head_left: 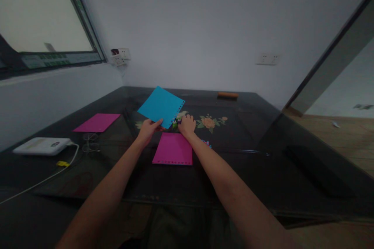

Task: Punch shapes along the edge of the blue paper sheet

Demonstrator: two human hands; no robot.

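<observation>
My left hand [149, 129] is closed on the near edge of a blue sheet [161, 106], which is tilted above the dark table. Punched holes run along the sheet's right edge. My right hand [187, 124] is bent over beside small green and purple items [176, 122], just right of the blue sheet; what its fingers hold, if anything, is too small to make out. Below both hands lies a pink sheet [173, 148] with holes along its near edge. Small colourful pieces [207, 143] show beside my right forearm.
Another pink sheet [97, 123] lies at the left, near glasses [91, 144] and a white device [42, 146] with a cable. An orange-brown roll [228, 95] rests at the back. A dark long object [318, 169] lies on the right of the table [245, 179].
</observation>
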